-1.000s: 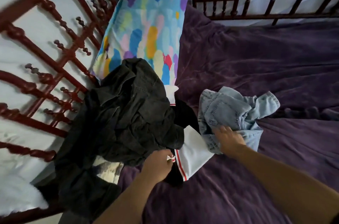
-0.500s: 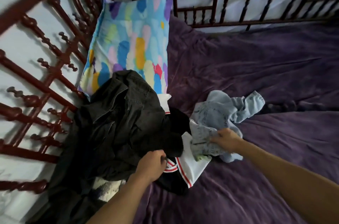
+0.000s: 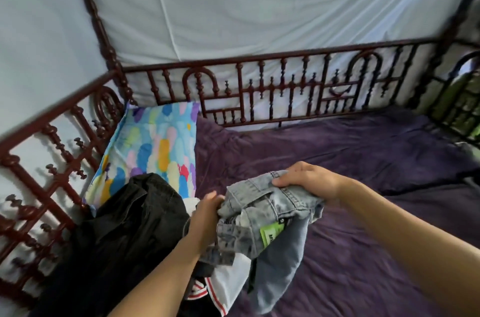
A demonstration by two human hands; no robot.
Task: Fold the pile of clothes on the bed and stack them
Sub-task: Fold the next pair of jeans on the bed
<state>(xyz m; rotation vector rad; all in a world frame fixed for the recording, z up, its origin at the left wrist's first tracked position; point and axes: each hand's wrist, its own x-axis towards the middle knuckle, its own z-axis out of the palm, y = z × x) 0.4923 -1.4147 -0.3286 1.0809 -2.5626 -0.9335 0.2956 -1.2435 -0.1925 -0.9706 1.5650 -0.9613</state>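
Note:
A light blue denim garment with a green tag hangs bunched above the bed, lifted between both hands. My left hand grips its left edge and my right hand grips its waistband from the top right. Below and to the left lies the pile: a black denim garment on top, and a white piece with red stripes under the raised denim.
The bed has a purple cover stretching right and far. A colourful patterned pillow lies at the far left corner. Dark red turned-wood rails run along the back and left sides, with pale cloth behind them.
My right hand has lifted the light denim off the bed. My left hand left the white and red piece and took hold of the denim. The view tilted upward.

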